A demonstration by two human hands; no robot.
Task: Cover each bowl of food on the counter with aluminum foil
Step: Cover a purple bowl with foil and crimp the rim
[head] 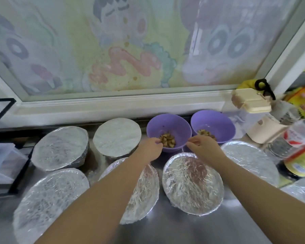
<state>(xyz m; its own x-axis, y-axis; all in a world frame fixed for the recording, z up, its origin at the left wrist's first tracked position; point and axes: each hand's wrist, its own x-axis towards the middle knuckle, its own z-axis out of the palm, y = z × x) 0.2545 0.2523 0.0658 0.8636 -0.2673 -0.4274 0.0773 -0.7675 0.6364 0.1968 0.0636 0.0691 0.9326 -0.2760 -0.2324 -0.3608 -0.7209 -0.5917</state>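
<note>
Two uncovered purple bowls stand at the back of the steel counter, each with brown food pieces: the nearer-left purple bowl [167, 127] and the right purple bowl [217, 125]. My left hand [149, 148] pinches the left bowl's near-left rim. My right hand [203, 147] pinches the same bowl's near-right rim. Several foil-covered bowls surround them, such as one at back left [60, 147], one at back centre [116, 137], one in front of my hands [192, 182] and one at right [248, 161].
A black wire rack with a clear box [2, 159] stands at left. At right are a cream lidded container [252, 103], jars and packets [299, 159]. A window sill [113, 104] runs behind the bowls. Bare steel counter [165, 231] lies near me.
</note>
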